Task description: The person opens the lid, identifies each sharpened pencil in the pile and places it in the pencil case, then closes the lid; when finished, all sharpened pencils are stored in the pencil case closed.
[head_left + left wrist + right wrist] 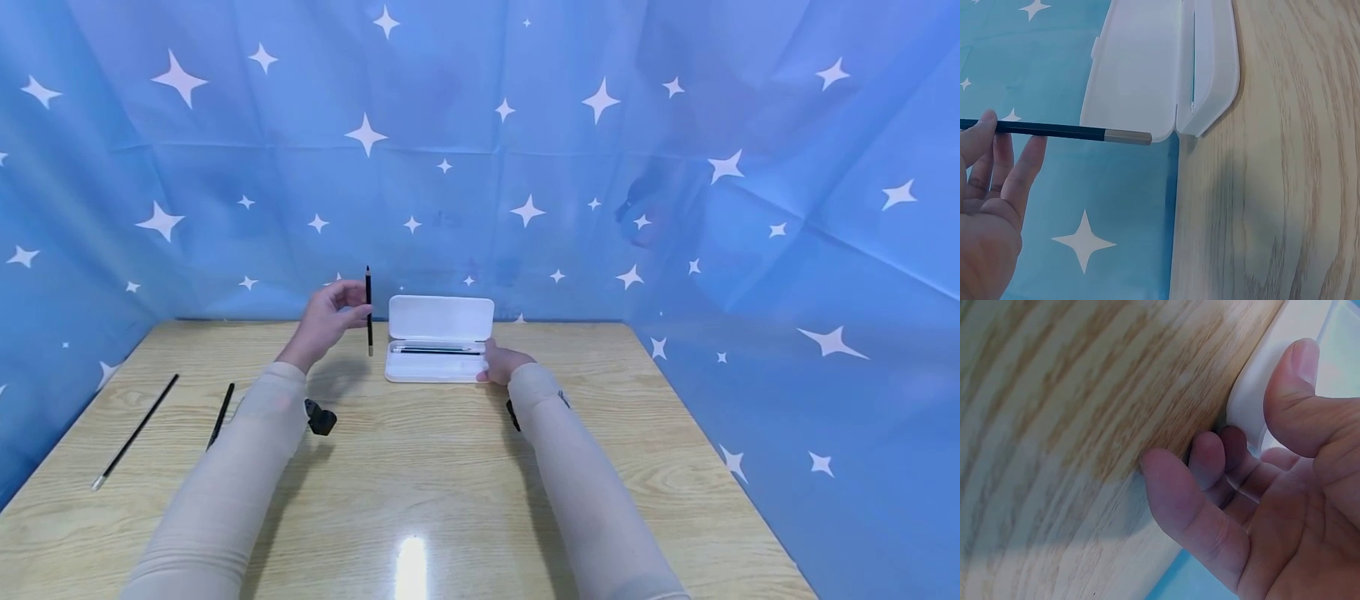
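Note:
A white pencil case [438,363] lies open at the far middle of the wooden table [420,467], lid [441,317] raised, with a dark pencil [438,351] lying inside. My left hand [330,317] is raised just left of the case and pinches a black pencil [368,310] upright; in the left wrist view that pencil [1066,131] crosses in front of the case lid [1138,69], its metal end toward the case. My right hand [501,363] grips the case's right end, fingers curled round the white rim [1254,406], thumb on top.
Two more black pencils lie on the table at the left: a long one [135,431] near the left edge and a shorter one [221,415] beside my left sleeve. Blue star-patterned cloth [600,167] walls the table at the back and both sides.

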`<state>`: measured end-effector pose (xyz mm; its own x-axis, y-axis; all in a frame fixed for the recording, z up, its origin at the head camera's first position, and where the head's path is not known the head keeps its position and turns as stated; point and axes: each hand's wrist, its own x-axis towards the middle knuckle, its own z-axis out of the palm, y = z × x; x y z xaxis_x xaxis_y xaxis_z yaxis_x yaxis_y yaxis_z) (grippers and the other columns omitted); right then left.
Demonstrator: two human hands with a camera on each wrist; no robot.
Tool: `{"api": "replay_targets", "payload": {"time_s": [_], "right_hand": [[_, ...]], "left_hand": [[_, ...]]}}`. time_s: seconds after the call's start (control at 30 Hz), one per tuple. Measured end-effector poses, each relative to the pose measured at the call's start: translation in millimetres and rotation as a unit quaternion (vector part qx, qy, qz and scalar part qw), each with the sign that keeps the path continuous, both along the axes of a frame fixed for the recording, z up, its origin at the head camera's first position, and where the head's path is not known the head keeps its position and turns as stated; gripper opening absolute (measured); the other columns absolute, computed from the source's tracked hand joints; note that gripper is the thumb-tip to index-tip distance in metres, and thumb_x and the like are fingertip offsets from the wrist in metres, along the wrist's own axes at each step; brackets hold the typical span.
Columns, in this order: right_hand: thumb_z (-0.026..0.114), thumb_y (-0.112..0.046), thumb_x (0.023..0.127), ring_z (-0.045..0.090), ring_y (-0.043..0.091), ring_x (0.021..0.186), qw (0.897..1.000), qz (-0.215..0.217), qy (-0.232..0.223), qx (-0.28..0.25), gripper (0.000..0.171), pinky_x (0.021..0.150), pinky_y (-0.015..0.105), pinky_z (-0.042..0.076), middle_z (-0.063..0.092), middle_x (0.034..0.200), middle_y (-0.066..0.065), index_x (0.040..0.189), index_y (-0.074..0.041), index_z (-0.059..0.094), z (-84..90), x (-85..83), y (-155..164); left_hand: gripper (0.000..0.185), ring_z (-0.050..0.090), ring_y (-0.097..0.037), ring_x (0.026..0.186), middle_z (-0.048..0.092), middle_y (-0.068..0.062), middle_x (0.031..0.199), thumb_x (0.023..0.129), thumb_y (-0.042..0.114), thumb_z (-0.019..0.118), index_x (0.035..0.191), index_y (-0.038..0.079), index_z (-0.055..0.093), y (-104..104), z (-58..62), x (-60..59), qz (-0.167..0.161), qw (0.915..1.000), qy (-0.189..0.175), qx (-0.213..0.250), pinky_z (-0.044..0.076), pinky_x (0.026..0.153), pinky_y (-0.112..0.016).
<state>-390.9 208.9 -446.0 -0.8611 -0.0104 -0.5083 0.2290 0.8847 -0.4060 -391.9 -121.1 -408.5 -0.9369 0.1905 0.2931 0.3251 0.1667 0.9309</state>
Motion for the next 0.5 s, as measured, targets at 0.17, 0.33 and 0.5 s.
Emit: {"api": "replay_targets", "payload": {"time_s": [0.17, 0.33, 0.5], "right_hand": [[0.05, -0.032, 0.108, 0.011, 0.032, 0.155, 1.0, -0.001, -0.002, 0.002, 0.082, 0.123, 0.053, 0.019, 0.004, 0.171, 0.007, 0.163, -0.027, -0.009, -0.6, -0.4, 0], [0.051, -0.031, 0.107, 0.01, 0.032, 0.155, 1.0, 0.013, 0.0, 0.004, 0.083, 0.123, 0.054, 0.016, 0.018, 0.168, 0.008, 0.163, -0.025, -0.01, 3.1, 0.3, 1], [0.034, -0.03, 0.112, 0.02, 0.03, 0.152, 1.0, 0.004, -0.004, -0.009, 0.067, 0.123, 0.054, 0.014, 0.067, 0.114, 0.007, 0.163, -0.027, -0.01, 8.5, 2.8, 3]], "left_hand": [[0.04, 0.062, -0.017, 0.101, 0.06, -0.018, 0.117, 0.097, 0.009, 0.068, 0.134, -0.002, 0.056, 4, -3.0, -0.8, 0.004, 0.9999, 0.015, 0.002, 0.06, 0.083, -0.03], [0.037, 0.062, -0.019, 0.104, 0.061, -0.015, 0.115, 0.097, 0.009, 0.069, 0.131, 0.0, 0.058, 9, -4.3, -1.9, 0.017, 0.9996, 0.023, 0.001, 0.06, 0.082, -0.028], [0.036, 0.061, -0.022, 0.106, 0.061, -0.015, 0.115, 0.097, 0.009, 0.069, 0.13, 0.0, 0.059, 17, -3.8, -5.5, 0.016, 0.9995, 0.026, 0.005, 0.059, 0.083, -0.027]]}}
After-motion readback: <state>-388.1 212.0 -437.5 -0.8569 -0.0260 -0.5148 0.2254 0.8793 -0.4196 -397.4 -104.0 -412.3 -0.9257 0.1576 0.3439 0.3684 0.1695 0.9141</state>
